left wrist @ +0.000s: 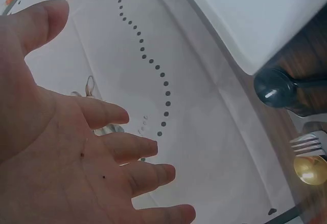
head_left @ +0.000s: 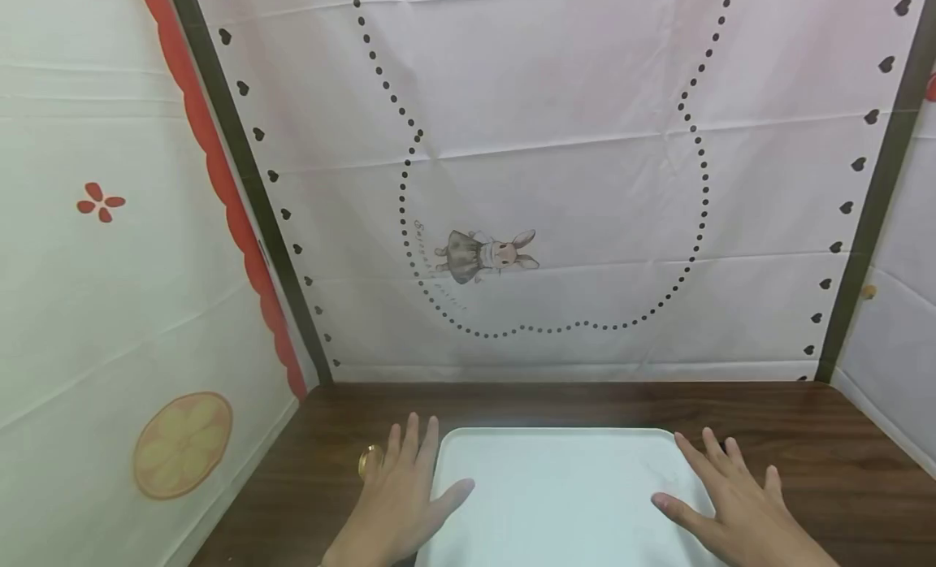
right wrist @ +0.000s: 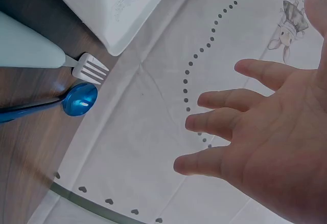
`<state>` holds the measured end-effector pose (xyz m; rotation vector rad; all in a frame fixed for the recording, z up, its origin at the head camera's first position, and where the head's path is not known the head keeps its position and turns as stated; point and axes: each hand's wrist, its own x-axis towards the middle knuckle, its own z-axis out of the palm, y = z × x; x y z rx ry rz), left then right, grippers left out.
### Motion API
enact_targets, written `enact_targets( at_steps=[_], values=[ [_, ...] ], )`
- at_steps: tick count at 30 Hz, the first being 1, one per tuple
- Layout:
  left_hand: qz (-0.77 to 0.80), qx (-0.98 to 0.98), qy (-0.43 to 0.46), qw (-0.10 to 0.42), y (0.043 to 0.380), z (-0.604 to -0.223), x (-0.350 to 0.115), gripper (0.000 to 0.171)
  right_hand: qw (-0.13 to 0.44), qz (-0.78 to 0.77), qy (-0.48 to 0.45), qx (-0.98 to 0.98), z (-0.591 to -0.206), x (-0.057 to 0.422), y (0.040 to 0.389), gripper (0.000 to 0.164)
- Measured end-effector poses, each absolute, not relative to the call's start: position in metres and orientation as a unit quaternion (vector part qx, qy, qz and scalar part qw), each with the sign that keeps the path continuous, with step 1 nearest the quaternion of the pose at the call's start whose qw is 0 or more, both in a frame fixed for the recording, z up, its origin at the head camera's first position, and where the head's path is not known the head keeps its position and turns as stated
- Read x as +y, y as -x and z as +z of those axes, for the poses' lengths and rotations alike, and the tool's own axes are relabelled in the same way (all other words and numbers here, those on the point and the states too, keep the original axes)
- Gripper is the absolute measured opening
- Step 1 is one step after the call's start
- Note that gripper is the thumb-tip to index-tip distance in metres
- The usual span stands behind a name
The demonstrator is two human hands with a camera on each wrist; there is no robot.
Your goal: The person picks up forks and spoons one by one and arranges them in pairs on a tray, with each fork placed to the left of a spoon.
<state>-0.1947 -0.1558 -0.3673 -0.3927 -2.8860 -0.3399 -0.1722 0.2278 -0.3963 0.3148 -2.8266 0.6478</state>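
A white tray (head_left: 570,502) with rounded corners lies on the brown wooden table. Over its left edge my left hand (head_left: 402,502) hovers with fingers straight and spread, holding nothing. At the tray's right edge is my right hand (head_left: 738,506), fingers also spread and nothing in it. In the left wrist view, a dark spoon (left wrist: 275,87), a silver fork (left wrist: 307,144) and a gold spoon (left wrist: 310,170) lie left of the tray. The right wrist view has a fork with a thick pale green handle (right wrist: 30,45) and a shiny blue spoon (right wrist: 80,99) beside the tray.
A white cloth (head_left: 556,193) with dotted lines and a rabbit print hangs behind the table (head_left: 512,400). Another cloth (head_left: 88,307), edged in red scallops, covers the left side. Dark green poles (head_left: 870,209) stand at the back corners.
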Motion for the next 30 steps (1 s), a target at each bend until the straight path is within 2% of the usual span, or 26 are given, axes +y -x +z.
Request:
enact_targets(
  at_steps=[14,23,30],
  values=[
    [-0.137,-0.980,0.120,0.076,0.195,-0.372,-0.162,0.093,0.117,0.212,-0.116,-0.963,-0.398,0.231,0.171,0.080],
    [-0.163,-0.979,0.113,0.042,0.200,-0.376,-0.167,0.093,0.069,0.194,-0.097,-0.974,-0.402,0.232,0.175,0.087],
    [-0.147,-0.982,0.110,0.045,0.202,-0.382,-0.171,0.091,0.030,0.196,-0.088,-0.976,-0.401,0.234,0.178,0.089]
  ],
)
